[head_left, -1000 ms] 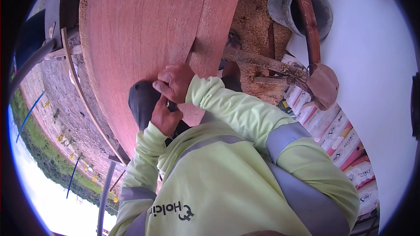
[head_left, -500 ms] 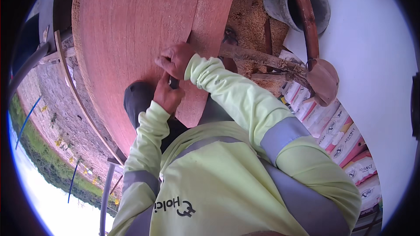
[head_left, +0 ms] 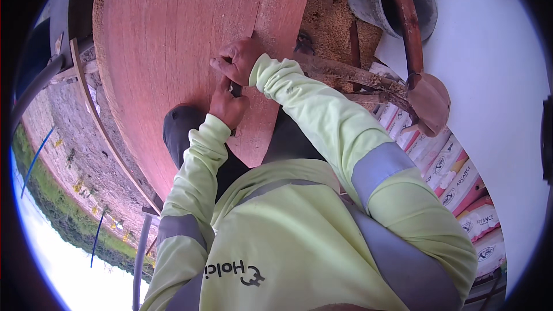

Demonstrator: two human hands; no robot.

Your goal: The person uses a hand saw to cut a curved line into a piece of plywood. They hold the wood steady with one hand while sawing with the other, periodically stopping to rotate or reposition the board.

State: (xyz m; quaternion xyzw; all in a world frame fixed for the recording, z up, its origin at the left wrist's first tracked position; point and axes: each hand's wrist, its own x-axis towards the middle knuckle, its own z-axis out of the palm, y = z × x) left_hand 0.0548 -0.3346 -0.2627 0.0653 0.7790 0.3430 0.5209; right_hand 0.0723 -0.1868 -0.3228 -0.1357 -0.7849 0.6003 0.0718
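My left hand [head_left: 228,107] is closed around a dark, slender tool [head_left: 235,89], whose end shows between the hands; its kind cannot be made out. Just beyond it, my right hand [head_left: 241,59] is curled into a fist, close against the left fingertips. Whatever the right fingers grip is hidden. Both hands are over a reddish-brown wooden board [head_left: 173,34], near the seam with a narrower strip [head_left: 283,6] on its right. Dust lies along that strip. My dark-clad knees are at the board's near part.
Sawdust [head_left: 328,6] covers the ground right of the board. A grey bucket [head_left: 423,8] lies tipped behind a curved wooden piece [head_left: 408,34]. Rough timber [head_left: 357,75] crosses near my right arm. Stacked bags [head_left: 461,187] stand farther right; a thin wooden strip [head_left: 95,103] edges the left.
Both hands have moved together farther from my body and slightly right. My right hand now covers more of the dark gap at the seam. Their closed grip looks the same.
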